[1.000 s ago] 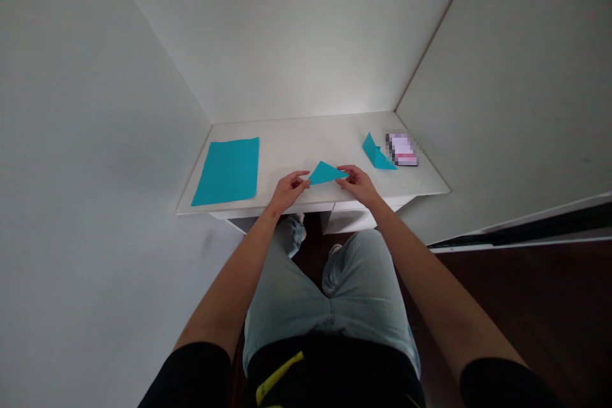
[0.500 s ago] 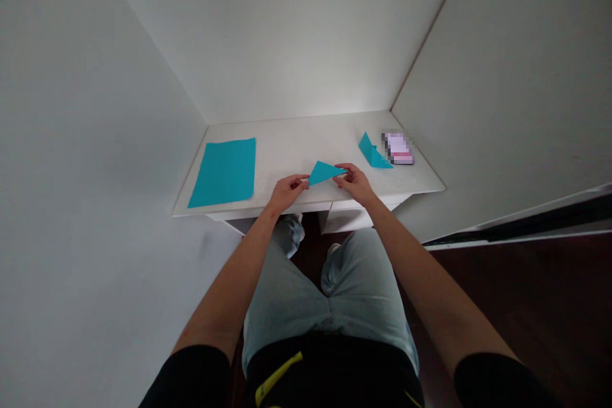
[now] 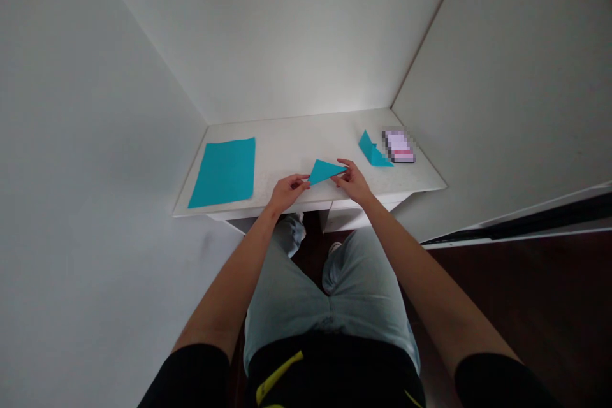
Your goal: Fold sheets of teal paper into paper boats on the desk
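Observation:
A small teal paper folded into a triangle lies near the front edge of a white desk. My left hand pinches its left corner with thumb and forefinger. On the other side, my right hand pinches its right corner, fingers curled. Both hands rest at the desk's front middle.
A flat teal sheet lies at the desk's left. A folded teal paper shape stands at the right, beside a small pink and white object. White walls close in on three sides. My knees are under the desk edge.
The hands and the triangle have hardly moved; the right hand's fingers have shifted a little at the paper's right corner. The view has drifted slightly.

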Demonstrator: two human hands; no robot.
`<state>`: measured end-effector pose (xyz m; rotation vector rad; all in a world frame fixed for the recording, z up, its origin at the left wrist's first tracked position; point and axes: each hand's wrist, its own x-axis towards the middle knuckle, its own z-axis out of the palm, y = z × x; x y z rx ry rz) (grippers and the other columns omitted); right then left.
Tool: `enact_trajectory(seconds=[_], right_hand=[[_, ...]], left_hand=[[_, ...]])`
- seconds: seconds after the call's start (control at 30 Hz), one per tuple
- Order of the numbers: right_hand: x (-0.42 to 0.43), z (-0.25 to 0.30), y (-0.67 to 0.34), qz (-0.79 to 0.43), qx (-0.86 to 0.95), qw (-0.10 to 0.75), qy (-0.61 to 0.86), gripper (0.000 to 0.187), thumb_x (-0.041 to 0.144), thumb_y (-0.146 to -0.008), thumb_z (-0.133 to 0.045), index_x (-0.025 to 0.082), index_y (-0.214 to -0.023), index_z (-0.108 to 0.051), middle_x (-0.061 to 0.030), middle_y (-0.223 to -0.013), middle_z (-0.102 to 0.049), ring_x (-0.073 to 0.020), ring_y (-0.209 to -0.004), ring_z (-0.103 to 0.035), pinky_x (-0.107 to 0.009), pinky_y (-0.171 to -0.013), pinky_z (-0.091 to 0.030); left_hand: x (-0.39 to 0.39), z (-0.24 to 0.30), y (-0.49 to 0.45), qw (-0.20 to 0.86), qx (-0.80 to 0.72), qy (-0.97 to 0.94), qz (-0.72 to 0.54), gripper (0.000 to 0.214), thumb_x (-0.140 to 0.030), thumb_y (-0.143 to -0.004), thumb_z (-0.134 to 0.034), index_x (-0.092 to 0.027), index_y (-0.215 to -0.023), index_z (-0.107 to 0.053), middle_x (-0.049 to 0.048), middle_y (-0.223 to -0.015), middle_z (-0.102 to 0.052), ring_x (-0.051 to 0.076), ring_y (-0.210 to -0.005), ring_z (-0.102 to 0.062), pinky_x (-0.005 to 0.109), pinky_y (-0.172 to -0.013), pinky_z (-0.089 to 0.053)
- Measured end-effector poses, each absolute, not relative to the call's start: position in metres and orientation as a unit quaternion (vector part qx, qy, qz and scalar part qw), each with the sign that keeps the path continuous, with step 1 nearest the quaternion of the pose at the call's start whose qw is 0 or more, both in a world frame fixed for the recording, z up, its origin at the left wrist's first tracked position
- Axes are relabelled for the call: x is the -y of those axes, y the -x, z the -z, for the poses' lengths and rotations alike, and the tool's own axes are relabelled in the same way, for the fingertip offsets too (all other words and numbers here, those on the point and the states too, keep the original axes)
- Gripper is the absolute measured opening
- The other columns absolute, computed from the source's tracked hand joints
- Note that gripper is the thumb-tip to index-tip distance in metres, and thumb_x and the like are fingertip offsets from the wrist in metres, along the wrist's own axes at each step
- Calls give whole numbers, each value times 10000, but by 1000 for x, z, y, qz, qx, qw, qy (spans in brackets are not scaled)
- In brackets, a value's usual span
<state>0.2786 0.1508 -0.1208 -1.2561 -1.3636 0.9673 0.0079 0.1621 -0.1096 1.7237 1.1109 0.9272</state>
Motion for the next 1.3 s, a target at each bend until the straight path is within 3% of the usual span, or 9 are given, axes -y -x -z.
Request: enact_trajectory(seconds=[0.1, 0.2, 0.37, 0.47, 0.6, 0.73, 0.9, 1.13, 1.3], right_hand=[[-153, 123, -274, -367, 554, 491, 564, 839, 476, -746, -812, 229, -1496, -526, 43, -773, -698, -203, -654, -688, -343, -677, -565], [-154, 123, -270, -336, 541, 492, 594, 719, 407, -750, -777, 238, -1426, -599, 24, -802, -740, -213, -680, -704, -354, -721, -582], [-153, 120, -269, -293, 567, 435, 635, 251, 473, -779, -744, 237, -865, -745, -51, -713, -750, -308, -765, -731, -380, -707, -548], [-150, 117, -269, -281, 582, 400, 649, 298, 501, -859, -686, 241, -715, -700, -74, -662, -738, -319, -770, -736, -364, -684, -521], [-145, 112, -268, -253, 607, 361, 661, 298, 484, -950, -621, 238, -832, -738, -75, -786, -791, -271, -748, -720, -330, -661, -482], [-140, 105, -263, -208, 649, 314, 661, 224, 449, -951, -646, 261, -895, -753, -61, -827, -795, -258, -763, -694, -317, -641, -414], [-136, 100, -263, -210, 682, 299, 634, 210, 464, -942, -670, 275, -944, -760, -45, -857, -782, -245, -775, -671, -318, -647, -386], [-136, 104, -270, -312, 647, 407, 564, 485, 427, -954, -609, 300, -1418, -666, 14, -866, -749, -200, -736, -649, -318, -706, -496], [-144, 108, -275, -393, 606, 476, 502, 349, 383, -861, -585, 251, -1133, -758, -13, -935, -754, -193, -759, -655, -336, -740, -563]], left_hand=[[-160, 107, -8, 436, -443, -693, -365, 467, -510, -894, -780, -221, -1258, -818, 58, -928, -852, 206, -845, -758, 322, -806, -542], [-158, 101, -12, 439, -439, -693, -367, 459, -503, -882, -801, -218, -1241, -816, 57, -930, -851, 204, -849, -753, 320, -803, -533], [-155, 96, -38, 487, -393, -684, -375, 535, -532, -871, -815, -173, -1267, -784, 82, -943, -849, 191, -823, -738, 314, -783, -522], [-154, 99, -53, 495, -382, -682, -379, 537, -544, -875, -807, -163, -1253, -786, 84, -939, -846, 179, -781, -710, 312, -757, -512], [-152, 103, -58, 461, -402, -699, -370, 548, -537, -852, -848, -187, -1268, -786, 80, -1018, -847, 151, -731, -660, 305, -730, -518], [-150, 104, -57, 440, -421, -696, -381, 821, -473, -795, -929, -228, -1518, -626, 72, -1088, -839, 150, -739, -675, 297, -718, -537], [-149, 100, -59, 411, -440, -700, -385, 856, -375, -867, -844, -277, -1644, -500, 25, -1011, -807, 152, -748, -689, 290, -737, -529], [-153, 102, -58, 417, -446, -693, -383, 609, -185, -874, -632, -271, -1476, -675, -18, -892, -760, 155, -741, -699, 292, -774, -545], [-159, 103, -58, 459, -435, -654, -416, 426, -159, -895, -547, -211, -1240, -792, 9, -847, -774, 159, -733, -712, 290, -781, -566]])
